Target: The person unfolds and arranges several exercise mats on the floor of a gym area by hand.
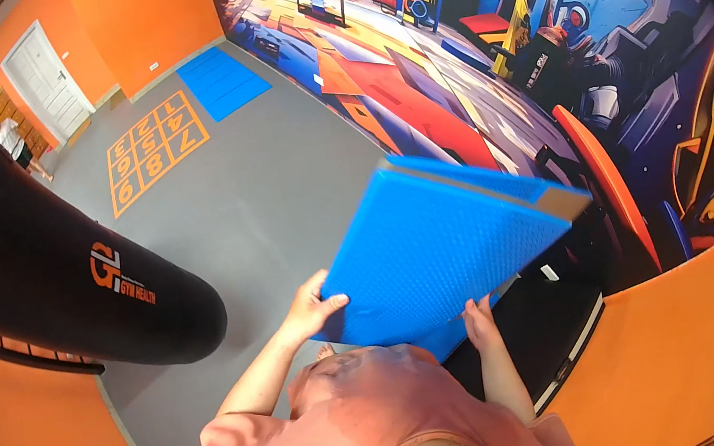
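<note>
A thick blue foam mat (441,243), folded in two layers, is lifted off the grey floor and tilted in front of me. My left hand (309,306) grips its near left edge, thumb on top. My right hand (480,320) holds the near right edge from below, its fingers partly hidden behind the mat. The mat's tan foam end (566,200) points toward the painted wall.
A large black punching bag (48,273) hangs at my left. A colourful mural wall (479,53) runs along the right, an orange wall (679,343) beside me. An orange number grid (154,150) and blue mat (221,80) lie on the floor. A person (14,142) stands near the white door (45,79).
</note>
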`<state>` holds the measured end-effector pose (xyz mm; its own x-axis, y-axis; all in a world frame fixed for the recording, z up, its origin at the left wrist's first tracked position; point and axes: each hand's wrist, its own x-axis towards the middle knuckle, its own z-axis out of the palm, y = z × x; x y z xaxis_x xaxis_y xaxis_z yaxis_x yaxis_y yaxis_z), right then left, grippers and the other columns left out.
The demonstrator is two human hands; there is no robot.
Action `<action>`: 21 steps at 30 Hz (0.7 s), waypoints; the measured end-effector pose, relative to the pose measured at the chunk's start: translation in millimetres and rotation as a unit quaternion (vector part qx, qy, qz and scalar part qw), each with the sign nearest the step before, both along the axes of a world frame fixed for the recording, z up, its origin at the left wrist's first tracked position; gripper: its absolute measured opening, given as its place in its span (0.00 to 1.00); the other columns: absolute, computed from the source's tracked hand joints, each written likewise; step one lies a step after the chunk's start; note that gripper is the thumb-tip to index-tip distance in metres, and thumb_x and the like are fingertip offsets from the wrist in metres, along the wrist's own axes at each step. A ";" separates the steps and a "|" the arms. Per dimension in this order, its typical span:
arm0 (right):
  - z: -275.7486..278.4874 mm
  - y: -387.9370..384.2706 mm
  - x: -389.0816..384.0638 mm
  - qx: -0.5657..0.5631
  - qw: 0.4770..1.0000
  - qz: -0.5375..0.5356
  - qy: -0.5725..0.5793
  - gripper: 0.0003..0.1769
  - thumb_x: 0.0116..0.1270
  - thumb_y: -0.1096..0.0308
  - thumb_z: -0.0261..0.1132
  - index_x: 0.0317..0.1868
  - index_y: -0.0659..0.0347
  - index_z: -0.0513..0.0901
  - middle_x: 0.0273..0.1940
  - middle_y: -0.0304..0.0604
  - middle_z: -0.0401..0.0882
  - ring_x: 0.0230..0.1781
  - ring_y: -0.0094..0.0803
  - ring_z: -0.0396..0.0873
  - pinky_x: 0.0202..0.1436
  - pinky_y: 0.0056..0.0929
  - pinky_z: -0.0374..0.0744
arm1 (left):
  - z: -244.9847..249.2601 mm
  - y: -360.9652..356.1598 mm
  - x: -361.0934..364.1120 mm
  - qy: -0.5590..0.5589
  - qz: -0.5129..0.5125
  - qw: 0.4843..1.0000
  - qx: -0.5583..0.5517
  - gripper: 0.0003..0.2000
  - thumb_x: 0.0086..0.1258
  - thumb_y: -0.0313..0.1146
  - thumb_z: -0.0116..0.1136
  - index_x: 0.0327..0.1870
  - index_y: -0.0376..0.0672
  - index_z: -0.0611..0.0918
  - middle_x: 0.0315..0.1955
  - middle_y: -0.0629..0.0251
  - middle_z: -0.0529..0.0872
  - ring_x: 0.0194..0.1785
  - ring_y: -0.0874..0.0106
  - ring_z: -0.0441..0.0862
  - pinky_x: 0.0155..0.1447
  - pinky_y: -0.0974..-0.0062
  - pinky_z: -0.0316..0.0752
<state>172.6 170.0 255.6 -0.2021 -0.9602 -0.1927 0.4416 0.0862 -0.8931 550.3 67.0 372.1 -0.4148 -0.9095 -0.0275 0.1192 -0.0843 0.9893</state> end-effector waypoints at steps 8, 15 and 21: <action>61.6 -105.0 70.4 -0.013 0.996 0.011 -0.092 0.49 0.73 0.34 0.60 0.81 0.58 0.57 0.78 0.51 0.62 0.76 0.47 0.63 0.78 0.50 0.64 | 40.7 -55.7 152.0 0.088 0.071 0.993 -0.031 0.38 0.64 0.44 0.77 0.71 0.39 0.72 0.63 0.63 0.82 0.66 0.71 0.78 0.72 0.65 0.69; 67.9 -147.9 175.4 0.034 0.985 0.135 -0.104 0.36 0.80 0.41 0.52 0.74 0.62 0.71 0.68 0.53 0.76 0.65 0.46 0.77 0.68 0.49 0.78 | 19.1 -84.8 217.2 0.120 0.137 0.983 -0.033 0.40 0.65 0.44 0.76 0.74 0.39 0.69 0.67 0.60 0.79 0.71 0.67 0.74 0.75 0.64 0.65; 63.1 -171.4 230.1 0.098 0.963 0.235 -0.093 0.33 0.81 0.44 0.51 0.71 0.63 0.74 0.64 0.52 0.80 0.60 0.42 0.82 0.63 0.45 0.82 | -10.0 -104.5 233.8 -0.065 0.250 0.956 -0.140 0.32 0.74 0.41 0.65 0.75 0.40 0.68 0.69 0.58 0.74 0.72 0.65 0.70 0.78 0.63 0.61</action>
<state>402.7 -1.4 318.7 0.3011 -0.8790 -0.3698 0.4629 0.4738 -0.7492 784.1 -37.5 362.1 0.0635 -0.9722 0.2252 -0.0498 0.2222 0.9737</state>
